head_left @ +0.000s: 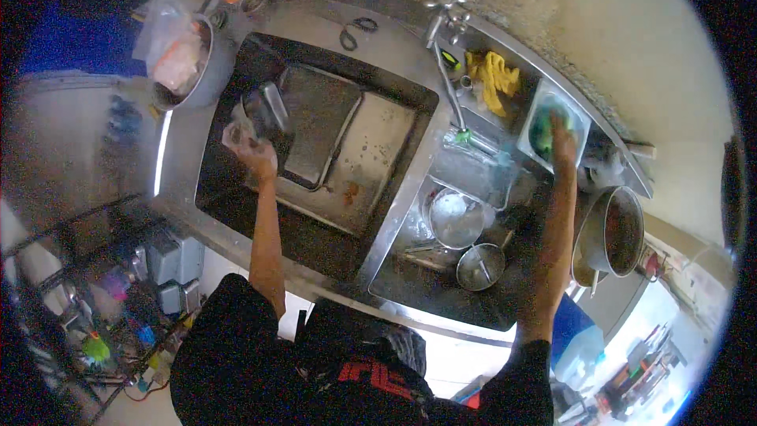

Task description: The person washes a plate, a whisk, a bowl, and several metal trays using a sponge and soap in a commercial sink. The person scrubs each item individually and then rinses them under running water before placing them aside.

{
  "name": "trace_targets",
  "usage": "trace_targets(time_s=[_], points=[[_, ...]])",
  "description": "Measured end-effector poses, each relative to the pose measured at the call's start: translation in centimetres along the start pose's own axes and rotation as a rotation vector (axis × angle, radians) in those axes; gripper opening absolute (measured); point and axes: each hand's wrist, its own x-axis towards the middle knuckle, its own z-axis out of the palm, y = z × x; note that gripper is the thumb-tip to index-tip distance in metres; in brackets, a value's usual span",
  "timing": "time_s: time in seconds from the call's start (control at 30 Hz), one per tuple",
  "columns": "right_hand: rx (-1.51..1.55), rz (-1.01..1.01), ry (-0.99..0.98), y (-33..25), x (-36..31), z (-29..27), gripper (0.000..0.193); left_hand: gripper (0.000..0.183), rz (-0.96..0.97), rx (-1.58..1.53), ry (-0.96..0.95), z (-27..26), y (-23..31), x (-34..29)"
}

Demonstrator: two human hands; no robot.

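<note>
Over the left sink basin (323,256), my left hand (256,151) is closed around the edge of a small metal pan (274,110), which is tilted. Something whitish, perhaps suds, shows at my fingers. My right arm stretches to a white square tub (527,144) at the far right. In it, my right hand (563,143) reaches onto something green (542,128), and blur hides whether the fingers grip it. Below the pan, large rectangular metal trays (382,154) lie in the left basin.
The faucet (446,87) hangs over the right basin, which holds a clear container (473,170), a metal bowl (456,219) and a small pan (480,267). Yellow cloth (495,79) lies behind. Pots stand at both sides: a bag-filled one (206,55) left, a deep one (611,233) right.
</note>
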Motion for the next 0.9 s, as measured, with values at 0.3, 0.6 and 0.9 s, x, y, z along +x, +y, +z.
trace_targets(time_s=[0.3, 0.6, 0.9], points=[[0.755, 0.383, 0.479, -26.5, -8.9, -4.3, 0.035, 0.046, -0.613, -0.459, 0.195, -12.1, 10.3, -1.4], [0.566, -0.673, 0.203, -36.6, -16.2, -0.9, 0.038, 0.063, -0.610, -0.980, -0.160, -13.9, 24.7, -10.9], [0.670, -0.344, 0.532, -30.8, -18.2, 1.0, 0.029, 0.065, -0.792, -0.740, -0.349, -15.5, 29.6, -17.8]])
